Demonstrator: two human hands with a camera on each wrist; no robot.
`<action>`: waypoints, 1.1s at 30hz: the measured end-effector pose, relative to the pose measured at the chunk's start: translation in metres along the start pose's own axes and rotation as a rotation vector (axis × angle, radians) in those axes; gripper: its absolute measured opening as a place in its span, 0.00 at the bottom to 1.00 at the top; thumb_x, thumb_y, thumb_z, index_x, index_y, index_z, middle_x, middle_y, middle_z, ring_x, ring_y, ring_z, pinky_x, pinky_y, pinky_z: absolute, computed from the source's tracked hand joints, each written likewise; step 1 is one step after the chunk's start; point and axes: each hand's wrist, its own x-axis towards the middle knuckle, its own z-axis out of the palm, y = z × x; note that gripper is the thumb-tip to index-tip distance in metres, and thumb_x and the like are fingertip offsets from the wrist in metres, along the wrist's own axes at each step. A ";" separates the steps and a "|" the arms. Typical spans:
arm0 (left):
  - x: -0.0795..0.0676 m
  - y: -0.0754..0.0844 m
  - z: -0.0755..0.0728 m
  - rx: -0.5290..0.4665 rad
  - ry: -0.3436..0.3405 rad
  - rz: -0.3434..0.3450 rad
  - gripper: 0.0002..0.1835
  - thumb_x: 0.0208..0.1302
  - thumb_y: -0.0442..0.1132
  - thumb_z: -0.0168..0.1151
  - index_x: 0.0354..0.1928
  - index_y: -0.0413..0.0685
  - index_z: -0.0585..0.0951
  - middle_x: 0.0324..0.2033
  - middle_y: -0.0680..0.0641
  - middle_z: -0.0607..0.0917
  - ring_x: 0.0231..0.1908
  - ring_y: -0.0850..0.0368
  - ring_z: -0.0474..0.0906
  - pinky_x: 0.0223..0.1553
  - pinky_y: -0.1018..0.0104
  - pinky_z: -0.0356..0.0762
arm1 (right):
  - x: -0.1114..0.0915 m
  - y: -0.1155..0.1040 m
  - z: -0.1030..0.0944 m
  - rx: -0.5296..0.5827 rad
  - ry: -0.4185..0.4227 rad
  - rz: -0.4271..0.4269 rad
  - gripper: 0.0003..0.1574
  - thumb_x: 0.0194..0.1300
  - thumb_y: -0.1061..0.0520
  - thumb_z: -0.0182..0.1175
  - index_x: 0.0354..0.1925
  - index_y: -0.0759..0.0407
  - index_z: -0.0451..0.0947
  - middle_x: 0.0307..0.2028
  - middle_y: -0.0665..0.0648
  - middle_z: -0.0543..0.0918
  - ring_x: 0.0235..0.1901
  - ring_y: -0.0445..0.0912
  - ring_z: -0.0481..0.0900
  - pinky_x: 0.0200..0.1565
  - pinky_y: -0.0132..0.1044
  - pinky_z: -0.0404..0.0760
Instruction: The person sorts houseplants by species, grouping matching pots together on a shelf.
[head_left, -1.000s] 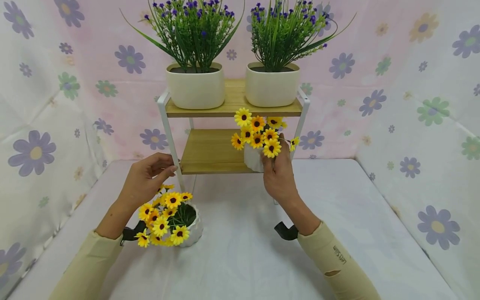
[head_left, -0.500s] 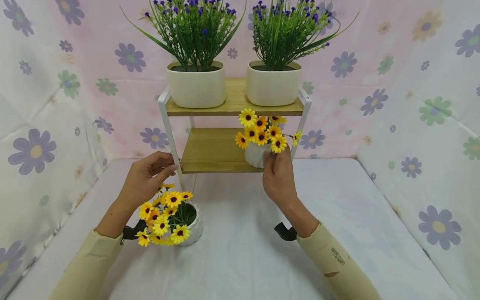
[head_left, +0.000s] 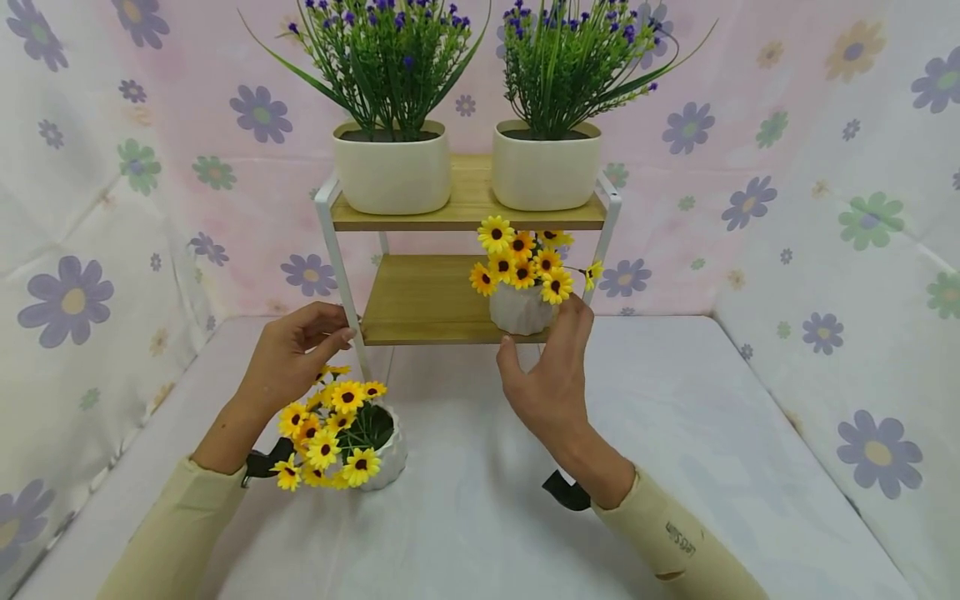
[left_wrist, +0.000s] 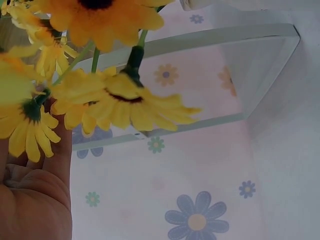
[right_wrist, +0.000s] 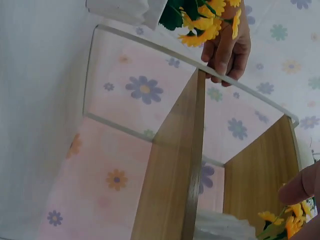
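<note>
A white two-tier shelf rack [head_left: 427, 304] with wooden boards stands ahead. My left hand [head_left: 281, 375] holds its left front post, thumb in front and fingers curled behind; the right wrist view shows those fingers [right_wrist: 232, 57] at the frame. On the lower board's right side sits a small white pot of yellow artificial daisies [head_left: 520, 310], upright. Around its right front, my right hand [head_left: 553, 387] is spread, thumb apart below the pot and fingertips near its side. A second white pot of yellow daisies [head_left: 388, 458] stands on the table below my left hand, its blooms leaning left.
Two cream pots of purple flowers, the left pot [head_left: 393, 177] and the right pot [head_left: 546, 171], stand on the top board. White cloth [head_left: 480, 517] covers the table, and flower-print curtains [head_left: 817, 250] enclose the back and sides.
My right hand has set the daisy pot onto the lower board, then let go, its thumb moving down and left off the pot. My left hand has stayed at the post.
</note>
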 end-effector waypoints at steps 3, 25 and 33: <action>0.000 0.001 0.000 0.008 0.001 -0.001 0.11 0.73 0.25 0.65 0.54 0.36 0.83 0.43 0.39 0.91 0.37 0.63 0.90 0.47 0.81 0.82 | -0.005 -0.004 0.003 -0.008 0.009 0.001 0.47 0.62 0.59 0.65 0.75 0.66 0.58 0.69 0.64 0.61 0.72 0.50 0.57 0.71 0.49 0.71; 0.000 0.000 0.001 0.009 0.003 -0.014 0.11 0.73 0.25 0.65 0.54 0.35 0.83 0.44 0.37 0.91 0.38 0.72 0.87 0.46 0.82 0.83 | -0.058 -0.013 0.057 0.008 -0.459 -0.088 0.42 0.62 0.54 0.73 0.70 0.58 0.68 0.61 0.55 0.77 0.62 0.51 0.73 0.67 0.52 0.74; -0.001 0.002 0.001 0.008 0.011 -0.015 0.11 0.72 0.24 0.65 0.54 0.35 0.84 0.44 0.36 0.91 0.38 0.72 0.87 0.45 0.82 0.83 | -0.061 -0.017 0.081 -0.005 -0.758 0.031 0.59 0.58 0.43 0.80 0.78 0.57 0.63 0.70 0.54 0.75 0.69 0.50 0.74 0.70 0.48 0.76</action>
